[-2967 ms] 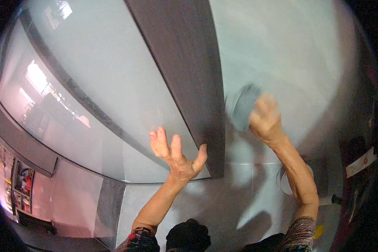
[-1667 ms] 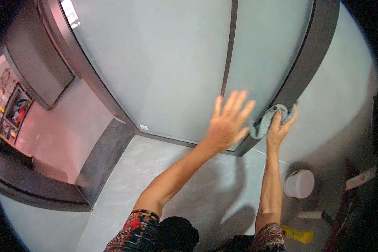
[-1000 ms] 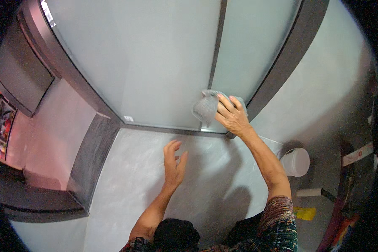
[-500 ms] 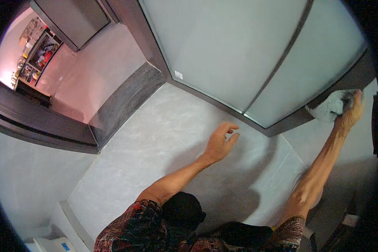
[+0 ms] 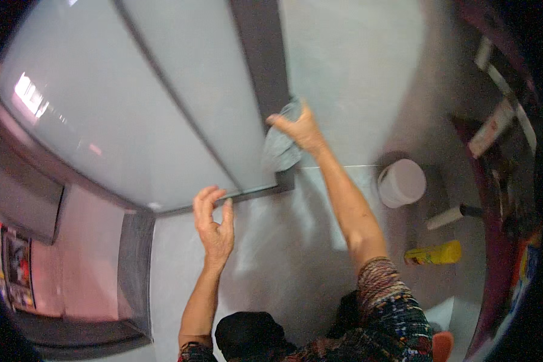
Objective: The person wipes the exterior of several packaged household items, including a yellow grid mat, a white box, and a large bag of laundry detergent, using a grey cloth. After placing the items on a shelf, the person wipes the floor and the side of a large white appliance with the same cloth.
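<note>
A grey-green cloth point(image 5: 282, 151) is bunched in my right hand point(image 5: 303, 131) and lies against the dark frame point(image 5: 262, 66) at the right edge of the frosted glass door point(image 5: 187, 72). The fingers and thumb press it onto that frame near its lower corner. My left hand point(image 5: 214, 226) holds nothing. Its fingers are apart and slightly curved, close to the door's bottom edge; whether they touch it I cannot tell.
Right of my right forearm stand a white bucket point(image 5: 402, 184) and a yellow bottle point(image 5: 438, 253). A cluttered dark shelf point(image 5: 504, 187) lines the far right. A dark threshold strip point(image 5: 134, 265) crosses the floor at left, before another room with a stocked shelf point(image 5: 18, 265).
My view has swung to the right, bringing the bucket, bottle and shelf into sight. My right hand still grips the cloth at the door frame. The left hand stays empty.
</note>
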{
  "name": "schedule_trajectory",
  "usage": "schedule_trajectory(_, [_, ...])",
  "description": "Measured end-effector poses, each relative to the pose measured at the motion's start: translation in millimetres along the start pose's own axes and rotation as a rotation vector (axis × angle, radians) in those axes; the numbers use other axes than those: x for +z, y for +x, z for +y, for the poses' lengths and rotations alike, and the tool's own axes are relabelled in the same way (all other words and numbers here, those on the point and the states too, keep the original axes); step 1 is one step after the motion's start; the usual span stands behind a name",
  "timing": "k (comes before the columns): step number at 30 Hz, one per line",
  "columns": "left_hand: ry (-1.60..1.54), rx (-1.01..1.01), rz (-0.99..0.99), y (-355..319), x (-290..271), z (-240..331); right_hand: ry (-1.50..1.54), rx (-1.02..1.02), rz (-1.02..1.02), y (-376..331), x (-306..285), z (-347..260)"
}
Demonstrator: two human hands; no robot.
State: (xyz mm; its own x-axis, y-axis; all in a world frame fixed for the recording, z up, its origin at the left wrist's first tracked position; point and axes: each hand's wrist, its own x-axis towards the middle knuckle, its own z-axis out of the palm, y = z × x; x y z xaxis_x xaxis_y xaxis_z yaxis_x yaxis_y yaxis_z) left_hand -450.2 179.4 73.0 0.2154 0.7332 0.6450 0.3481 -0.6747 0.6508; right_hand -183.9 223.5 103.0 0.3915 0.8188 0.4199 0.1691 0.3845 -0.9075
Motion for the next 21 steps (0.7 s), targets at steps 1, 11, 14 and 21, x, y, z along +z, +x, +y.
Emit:
schedule_trajectory(1, [0.077,0.133,0.017,19,5,15,-0.045,-0.021,-0.001,3,-1,6])
schedule_trajectory(11, [0.663,1.036,0.119,124,5,140,-0.578,-0.041,-0.534,-102,-27,44])
schedule_trajectory(14, [0.889,1.011,0.049,133,-15,158,-0.547,-0.168,-0.072,-85,-57,-11])
schedule_trajectory(21, [1.014,1.137,-0.017,137,-38,204,-0.686,-0.371,0.808,43,-106,-85])
